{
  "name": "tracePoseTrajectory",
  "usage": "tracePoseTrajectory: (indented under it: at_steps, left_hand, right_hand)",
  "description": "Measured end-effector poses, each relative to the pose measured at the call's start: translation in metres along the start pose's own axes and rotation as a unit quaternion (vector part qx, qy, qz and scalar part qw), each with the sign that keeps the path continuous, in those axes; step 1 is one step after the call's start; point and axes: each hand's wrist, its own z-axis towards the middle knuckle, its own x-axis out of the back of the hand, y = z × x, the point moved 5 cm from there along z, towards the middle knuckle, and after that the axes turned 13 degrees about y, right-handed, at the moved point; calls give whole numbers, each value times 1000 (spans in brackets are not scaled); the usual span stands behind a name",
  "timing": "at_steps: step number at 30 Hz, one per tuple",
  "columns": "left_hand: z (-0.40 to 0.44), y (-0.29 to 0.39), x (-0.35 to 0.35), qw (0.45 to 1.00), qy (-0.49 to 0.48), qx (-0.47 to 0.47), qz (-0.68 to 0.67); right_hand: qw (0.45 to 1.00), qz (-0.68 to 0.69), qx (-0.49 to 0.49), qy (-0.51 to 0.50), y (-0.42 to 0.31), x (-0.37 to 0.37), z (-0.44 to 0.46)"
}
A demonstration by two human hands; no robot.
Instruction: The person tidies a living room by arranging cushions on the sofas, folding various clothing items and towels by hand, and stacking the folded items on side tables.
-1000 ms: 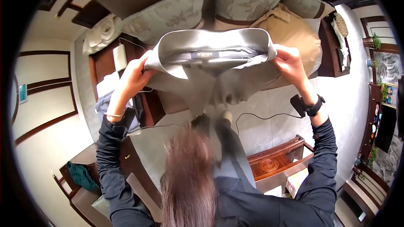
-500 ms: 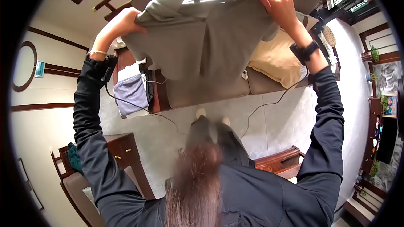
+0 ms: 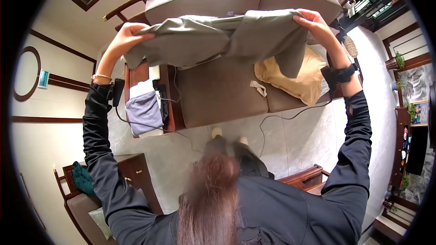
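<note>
A grey-green shirt (image 3: 190, 41) is stretched in the air between my two hands, above the sofa. Its upper edge runs almost level from hand to hand, sagging a little in the middle, and the cloth below is bunched in folds. My left hand (image 3: 131, 36) pinches the shirt's left end between thumb and fingers. At the opposite end my right hand (image 3: 313, 22) grips the upper corner, and a loose flap of cloth hangs below it. Each wrist wears a black strapped device with a cable.
The brown sofa (image 3: 218, 95) lies ahead, with a tan cushion (image 3: 297, 79) and a small white strip (image 3: 259, 87) on it. Folded bluish cloth (image 3: 144, 111) sits on the side table at left. A dark wooden cabinet (image 3: 136, 172) stands nearer; thin cables (image 3: 290, 117) cross the view.
The shirt has swung up from hanging down to a flatter, higher-gathered spread, uncovering more sofa seat. Both hands have shifted slightly down in view and somewhat apart, still gripping it.
</note>
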Motion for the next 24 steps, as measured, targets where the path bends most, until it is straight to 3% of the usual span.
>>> tracePoseTrajectory:
  at_steps: [1, 2, 3, 5, 6, 8, 10, 12, 13, 14, 16, 17, 20, 22, 24]
  left_hand:
    - [-2, -1, -3, 1000, -1, 7, -13]
    - [-1, -6, -5, 1000, -1, 13, -27]
    - [7, -18, -5, 1000, 6, 17, 14]
    - [38, -54, -8, 994, 18, 6, 105]
    - [53, -76, -9, 984, 36, -22, 172]
    - [74, -93, -11, 979, 47, 7, 199]
    - [94, -105, -4, 961, 93, -62, 252]
    - [107, -109, 3, 984, 62, 2, 166]
    - [106, -107, 7, 984, 96, -15, 153]
    - [106, -99, 11, 972, 156, -112, 136]
    - [100, -94, 21, 938, 226, -178, 192]
    - [91, -91, 25, 934, 235, -155, 221]
    - [42, -58, 15, 901, 299, -251, 190]
    - [7, -47, -2, 895, 251, -312, 198]
    - [-31, -55, -22, 901, 191, -295, 256]
  right_hand:
    - [992, 103, -53, 59, 23, 3, 3]
    - [992, 101, -53, 60, 40, -3, 10]
    - [992, -25, 40, 119, 46, -4, 19]
    - [920, -260, 212, 201, 44, -12, 33]
    - [890, -319, 251, 207, 42, -21, 42]
    - [828, -461, 252, 196, 56, -34, 66]
    - [763, -567, 222, 215, 65, -35, 83]
    - [729, -600, 225, 242, 63, -35, 90]
    - [721, -586, 261, 263, 59, -34, 88]
    - [712, -572, 293, 282, 53, -31, 85]
    - [722, -544, 306, 297, 44, -24, 75]
    - [737, -522, 307, 300, 33, -23, 64]
    - [753, -465, 331, 328, 24, -17, 33]
    - [770, -409, 376, 314, 22, -15, 2]
    - [831, -402, 305, 234, 30, -18, -31]
